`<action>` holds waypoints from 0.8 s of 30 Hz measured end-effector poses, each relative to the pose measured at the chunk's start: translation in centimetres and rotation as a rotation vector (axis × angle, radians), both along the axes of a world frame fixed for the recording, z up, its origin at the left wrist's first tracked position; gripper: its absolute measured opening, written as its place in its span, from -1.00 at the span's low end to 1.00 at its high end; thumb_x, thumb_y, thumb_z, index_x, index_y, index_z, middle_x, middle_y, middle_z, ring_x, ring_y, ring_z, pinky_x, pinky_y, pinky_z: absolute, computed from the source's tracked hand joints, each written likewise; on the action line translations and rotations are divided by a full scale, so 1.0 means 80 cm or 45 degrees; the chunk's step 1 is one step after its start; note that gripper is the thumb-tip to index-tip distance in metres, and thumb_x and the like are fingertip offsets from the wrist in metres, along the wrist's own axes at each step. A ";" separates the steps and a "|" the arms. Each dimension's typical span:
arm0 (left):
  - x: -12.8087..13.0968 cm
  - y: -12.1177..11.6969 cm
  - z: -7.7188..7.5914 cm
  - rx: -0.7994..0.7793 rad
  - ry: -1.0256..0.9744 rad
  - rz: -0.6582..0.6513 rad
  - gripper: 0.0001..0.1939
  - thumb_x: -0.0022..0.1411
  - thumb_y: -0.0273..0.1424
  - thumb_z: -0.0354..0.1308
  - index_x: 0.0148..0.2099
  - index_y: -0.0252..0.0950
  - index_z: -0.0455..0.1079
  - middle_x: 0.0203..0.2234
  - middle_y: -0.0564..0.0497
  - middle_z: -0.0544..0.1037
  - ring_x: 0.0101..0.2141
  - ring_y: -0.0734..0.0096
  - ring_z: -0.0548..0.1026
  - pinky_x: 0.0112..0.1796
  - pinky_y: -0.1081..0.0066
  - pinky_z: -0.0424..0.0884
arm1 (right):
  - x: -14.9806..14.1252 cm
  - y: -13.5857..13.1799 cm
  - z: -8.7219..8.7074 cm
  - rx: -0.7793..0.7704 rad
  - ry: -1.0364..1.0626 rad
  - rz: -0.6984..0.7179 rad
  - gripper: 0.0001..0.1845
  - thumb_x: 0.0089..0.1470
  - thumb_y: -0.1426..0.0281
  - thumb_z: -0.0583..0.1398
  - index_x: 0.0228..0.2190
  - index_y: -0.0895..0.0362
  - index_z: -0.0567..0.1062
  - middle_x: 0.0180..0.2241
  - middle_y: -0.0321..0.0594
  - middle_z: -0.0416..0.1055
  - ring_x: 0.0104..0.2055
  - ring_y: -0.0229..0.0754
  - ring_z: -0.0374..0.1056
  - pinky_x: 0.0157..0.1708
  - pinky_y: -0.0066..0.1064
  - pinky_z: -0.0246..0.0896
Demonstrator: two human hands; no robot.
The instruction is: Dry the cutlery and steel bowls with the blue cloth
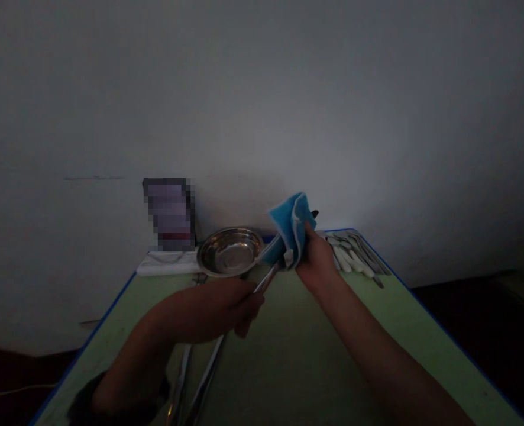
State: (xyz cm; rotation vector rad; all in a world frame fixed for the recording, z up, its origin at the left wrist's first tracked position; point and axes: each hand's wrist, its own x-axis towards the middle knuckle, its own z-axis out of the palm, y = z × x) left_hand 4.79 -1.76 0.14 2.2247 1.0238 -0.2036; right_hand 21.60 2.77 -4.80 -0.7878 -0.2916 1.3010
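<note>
My left hand (235,305) is closed around the thin shiny handle of a metal utensil (267,279) held above the table. In my right hand (317,257) a blue cloth (291,225) with white edging is bunched, and it wraps the utensil's other part, hiding most of it. A second silver strip (269,248) comes out of the cloth on the left; whether it belongs to the same utensil I cannot tell. A small dark tip (316,213) pokes out behind the cloth. Just left of the cloth stands a round stainless steel bowl (230,257) on the table.
Several pieces of cutlery (355,254), some with white handles, lie at the back right of the green table (297,355). Long metal utensils (209,373) lie below my left forearm. A white folded cloth (164,263) and a blurred-out upright object (170,213) are at the back left, by the wall.
</note>
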 end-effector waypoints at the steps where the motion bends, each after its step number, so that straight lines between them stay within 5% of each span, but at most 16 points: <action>1: -0.006 0.000 0.003 -0.020 0.009 -0.005 -0.57 0.31 -0.25 -0.26 -0.43 -0.30 0.31 -0.48 0.01 0.50 -0.43 0.40 0.43 -0.31 0.40 0.30 | 0.006 0.003 0.004 -0.019 0.044 -0.022 -0.80 0.13 0.38 0.05 -0.44 0.15 0.44 -0.51 -0.32 0.48 -0.45 -0.29 0.40 -0.34 -0.43 0.37; 8: -0.041 0.009 0.006 0.055 -0.145 0.081 -0.53 0.33 -0.17 -0.27 -0.45 -0.29 0.31 -0.53 0.08 0.42 -0.45 0.47 0.38 -0.34 0.46 0.28 | 0.024 0.011 0.018 -0.009 0.116 -0.148 -0.73 0.20 0.36 -0.02 -0.34 0.16 0.45 -0.36 -0.30 0.53 -0.33 -0.32 0.43 -0.24 -0.41 0.39; 18: -0.018 0.003 -0.008 0.207 -0.039 0.092 -0.63 0.30 -0.22 -0.24 -0.37 -0.30 0.27 -0.49 0.01 0.42 -0.46 0.38 0.38 -0.41 0.41 0.26 | -0.038 -0.015 -0.016 -0.048 0.035 0.093 -0.75 0.13 0.30 0.06 -0.26 0.18 0.42 -0.21 -0.18 0.50 -0.32 -0.24 0.43 -0.19 -0.31 0.36; 24: -0.010 -0.002 -0.006 0.234 0.014 0.053 -0.63 0.28 -0.22 -0.25 -0.37 -0.30 0.27 -0.52 0.01 0.40 -0.49 0.39 0.36 -0.44 0.41 0.24 | -0.030 -0.005 -0.019 -0.132 0.021 -0.015 -0.77 0.15 0.34 0.03 -0.30 0.20 0.43 -0.27 -0.19 0.51 -0.33 -0.25 0.42 -0.18 -0.32 0.35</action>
